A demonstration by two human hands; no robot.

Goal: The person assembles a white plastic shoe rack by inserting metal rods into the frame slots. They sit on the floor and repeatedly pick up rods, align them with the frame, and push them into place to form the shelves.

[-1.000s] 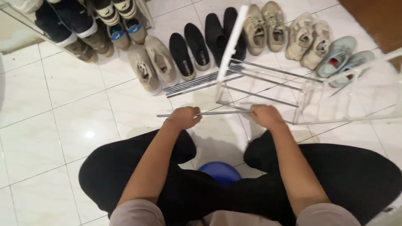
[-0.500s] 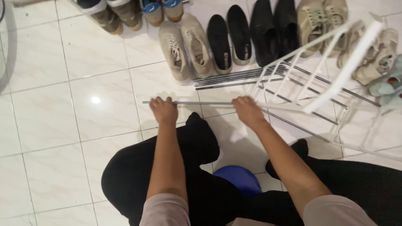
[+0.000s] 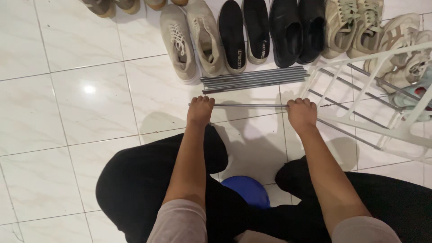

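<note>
Hands closed on a thin grey metal rod (image 3: pixel 245 105), seen from above. My left hand (image 3: pixel 200 110) wraps one end and my right hand (image 3: pixel 301 113) wraps it further along, so the rod runs level between them, just above the white tiled floor (image 3: pixel 67 112). Past the right hand the rod meets a white wire rack frame (image 3: pixel 373 108) that lies tipped on the floor at the right. A bundle of matching grey rods (image 3: pixel 254 79) lies on the tiles just beyond. Behind it stands a row of shoes: beige sneakers (image 3: pixel 191 40), black slip-ons (image 3: pixel 245 33) with small pale labels on the insoles, black leather shoes (image 3: pixel 297 29), and tan sneakers (image 3: pixel 355 24). A blue round stool (image 3: pixel 247 191) shows between my knees.
</note>
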